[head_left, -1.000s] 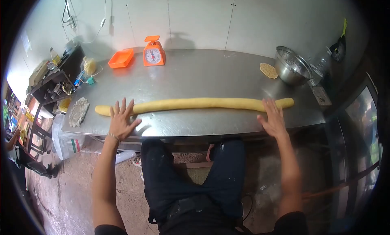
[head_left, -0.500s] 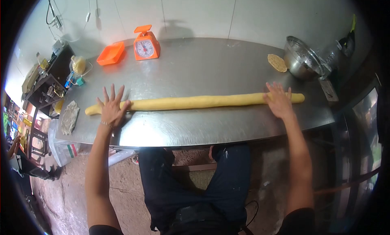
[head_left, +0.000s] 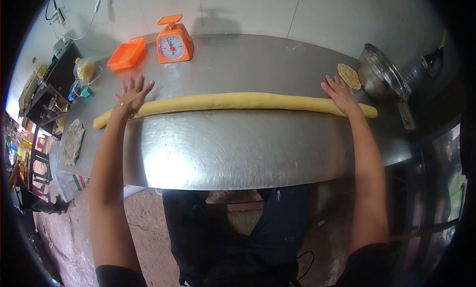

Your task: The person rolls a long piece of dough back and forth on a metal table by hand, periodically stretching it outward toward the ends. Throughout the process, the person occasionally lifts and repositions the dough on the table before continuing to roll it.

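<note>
A long yellow roll of dough (head_left: 233, 101) lies crosswise on the metal table (head_left: 238, 153), bowed slightly away from me at its middle. Near its left end, my left hand (head_left: 131, 96) rests over it with fingers spread. My right hand (head_left: 342, 94) lies over the dough near the right end, its fingers stretched out. Both palms cover part of the roll, and its two ends stick out beyond my hands.
An orange scale (head_left: 174, 45) and an orange tray (head_left: 126, 54) stand at the back left. At the back right are a metal bowl (head_left: 379, 78) and a flat round piece (head_left: 349, 76). A crumpled cloth (head_left: 74, 142) lies at the left edge.
Both hands and the dough have moved forward, away from the table's front edge. The roll now bows more at its middle. The camera view has shifted a little.
</note>
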